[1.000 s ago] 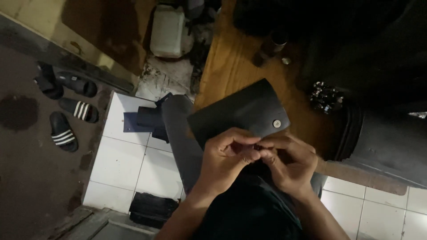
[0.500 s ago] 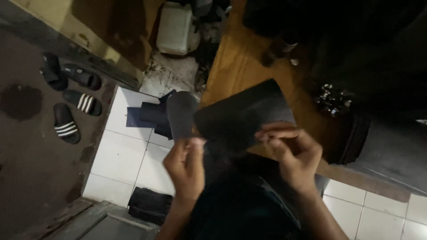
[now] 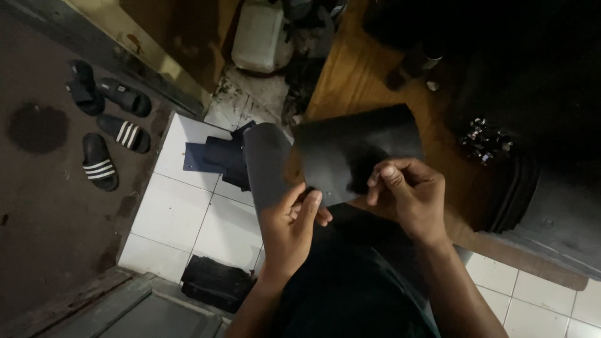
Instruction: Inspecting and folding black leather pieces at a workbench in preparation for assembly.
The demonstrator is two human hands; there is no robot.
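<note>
Head view: white floor tiles (image 3: 181, 213) lie bare at lower left, while the wooden worktop (image 3: 357, 75) crowds the upper centre. At frame centre, a matte black leather piece (image 3: 350, 153) runs lower left to upper right. The left hand (image 3: 291, 228) pinches its lower edge; the right hand (image 3: 407, 194) grips beside it, fingers curled.

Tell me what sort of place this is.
Probably a small home leather workshop: the left hand and right hand hold a black leather piece over a wooden workbench, with cut scraps on white floor tiles.
</note>
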